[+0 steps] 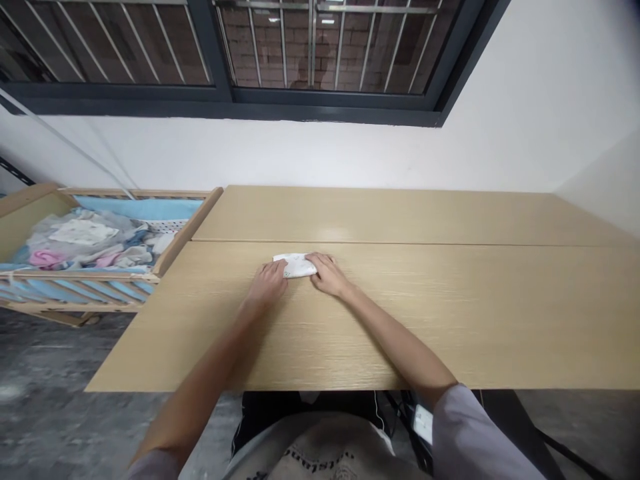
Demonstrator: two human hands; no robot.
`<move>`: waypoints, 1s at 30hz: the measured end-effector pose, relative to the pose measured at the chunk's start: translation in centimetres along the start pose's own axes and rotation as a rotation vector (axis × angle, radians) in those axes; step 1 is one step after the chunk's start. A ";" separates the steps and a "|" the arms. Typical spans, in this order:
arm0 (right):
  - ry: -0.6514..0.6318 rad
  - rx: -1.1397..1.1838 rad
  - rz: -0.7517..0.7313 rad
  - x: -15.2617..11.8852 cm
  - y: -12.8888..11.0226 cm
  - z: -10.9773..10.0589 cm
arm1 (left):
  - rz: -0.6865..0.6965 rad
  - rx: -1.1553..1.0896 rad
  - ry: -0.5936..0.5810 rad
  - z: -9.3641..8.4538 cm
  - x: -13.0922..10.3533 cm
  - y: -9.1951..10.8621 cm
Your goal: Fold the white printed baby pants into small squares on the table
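Observation:
A small folded white cloth (pixel 299 265) with a faint coloured print lies on the wooden table (pixel 400 300), close to the seam between its boards. At the cloth's left end, my left hand (pixel 271 281) has its fingers closed on the edge. My right hand (pixel 327 273) grips the opposite end, fingers bent over the top. Both palms face down, low over the tabletop. The thumbs are mostly hidden, and the middle of the cloth shows between the hands.
Left of the table stands a wooden crib (pixel 187 237) with blue lining, holding a heap of clothes and cloths (pixel 95 237). A white wall (pixel 325 153) and a dark-framed window (pixel 330 107) rise behind the table. Cables and a white box (pixel 423 423) show below the front edge.

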State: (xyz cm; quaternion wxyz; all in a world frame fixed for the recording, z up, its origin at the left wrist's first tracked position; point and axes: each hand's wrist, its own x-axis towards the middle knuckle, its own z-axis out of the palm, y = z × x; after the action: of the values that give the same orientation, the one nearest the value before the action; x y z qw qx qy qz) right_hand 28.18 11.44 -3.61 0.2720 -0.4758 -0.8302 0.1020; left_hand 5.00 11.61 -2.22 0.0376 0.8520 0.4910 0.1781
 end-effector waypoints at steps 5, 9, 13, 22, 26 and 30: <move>0.114 0.173 0.116 1.6 -0.4 -1.5 | -0.109 -0.078 0.089 -1.7 -0.1 1.2; 0.115 0.542 0.176 2.7 -0.7 -3.5 | -0.177 -0.194 0.115 -3.6 -1.5 2.2; -0.011 0.739 0.251 3.9 -0.6 -4.5 | -0.358 -0.400 0.011 -4.3 -2.7 3.4; -0.197 0.528 0.384 6.5 1.4 -0.9 | -0.536 -0.128 -0.144 -1.7 -2.4 5.0; -0.201 0.439 0.355 6.1 2.0 0.0 | -0.512 0.003 -0.134 -1.9 -3.1 6.3; -0.140 0.257 0.144 5.1 1.0 -1.4 | -0.397 0.121 -0.039 -2.3 -4.6 8.6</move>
State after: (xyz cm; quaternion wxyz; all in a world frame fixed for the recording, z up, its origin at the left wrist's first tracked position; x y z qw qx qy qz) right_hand 27.65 16.18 -1.09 0.2643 -0.4872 -0.7908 0.2596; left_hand 9.22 3.00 0.77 0.0300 0.7425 0.6582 0.1209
